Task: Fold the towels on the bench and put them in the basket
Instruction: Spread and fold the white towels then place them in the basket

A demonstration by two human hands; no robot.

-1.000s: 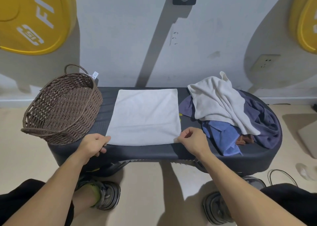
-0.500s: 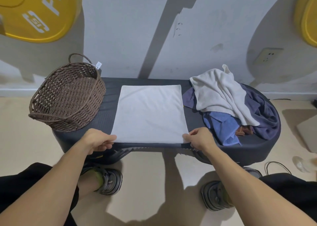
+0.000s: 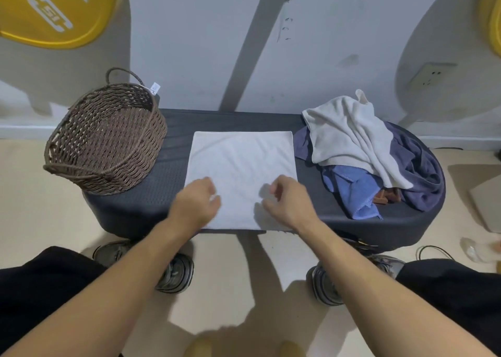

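The white towel (image 3: 241,172) is being folded: its near edge appears pinched by left hand (image 3: 198,204) and right hand (image 3: 288,203), though blurred; it must next be carried to the far edge.

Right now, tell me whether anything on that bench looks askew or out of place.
The wicker basket sits tipped, overhanging the bench's left end. Unfolded towels lie heaped at the right end. The white towel lies flat and square.
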